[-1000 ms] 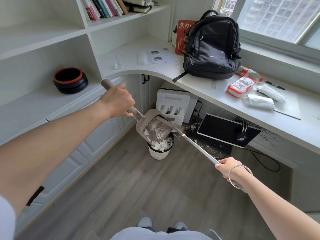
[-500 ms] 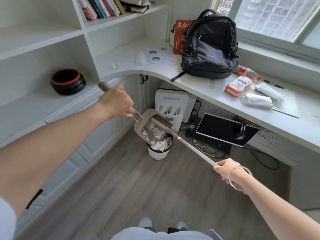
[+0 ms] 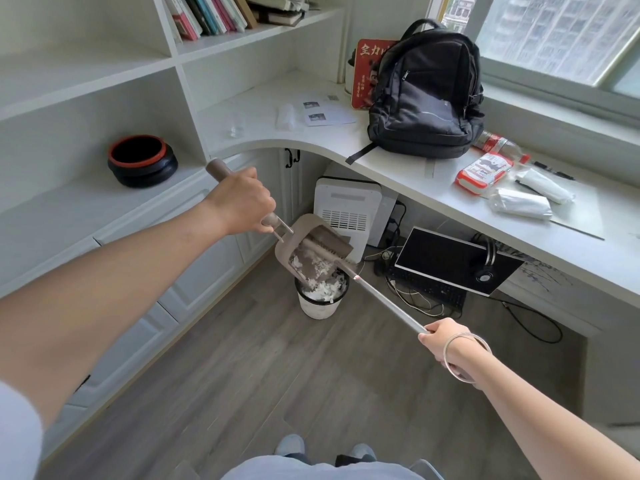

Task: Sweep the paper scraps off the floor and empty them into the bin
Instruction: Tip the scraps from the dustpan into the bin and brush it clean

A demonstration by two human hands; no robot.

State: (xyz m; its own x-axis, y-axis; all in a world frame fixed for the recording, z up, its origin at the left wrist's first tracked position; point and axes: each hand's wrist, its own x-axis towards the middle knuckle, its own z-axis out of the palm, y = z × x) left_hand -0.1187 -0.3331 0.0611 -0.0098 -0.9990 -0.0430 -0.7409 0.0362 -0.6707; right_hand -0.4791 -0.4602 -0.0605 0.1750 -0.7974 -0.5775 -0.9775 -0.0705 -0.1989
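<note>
The left hand point(image 3: 239, 202) is closed tight around the brown handle of a light brown plastic dustpan point(image 3: 282, 252). The dustpan is tipped, with its low edge right over a small round white bin point(image 3: 317, 308) that stands on the grey wood floor point(image 3: 242, 375).

The right hand point(image 3: 440, 341), with a thin silver bangle point(image 3: 464, 355) on its wrist, is closed around the silver pole of a broom point(image 3: 388, 303). The pole slants up to the broom's brown brush head point(image 3: 329, 242), which sits inside the dustpan at its top end.

Some small white paper scraps point(image 3: 317, 265) are in the dustpan, below the brush. A heap of the same white scraps point(image 3: 323, 291) fills the top of the bin.

A second ago the scraps covered most of the inside of the dustpan. Now more of the brown bottom shows, so fewer scraps are in it. Both hands hold the same things as before and are in almost the same spots. The dustpan has stayed over the bin.

Behind the bin, a white box with slots point(image 3: 346, 206) stands under the white curved counter point(image 3: 398, 168). A big black backpack point(image 3: 426, 98) sits on the counter. A black round pot with a red rim point(image 3: 142, 161) sits on the white shelf at the left.
</note>
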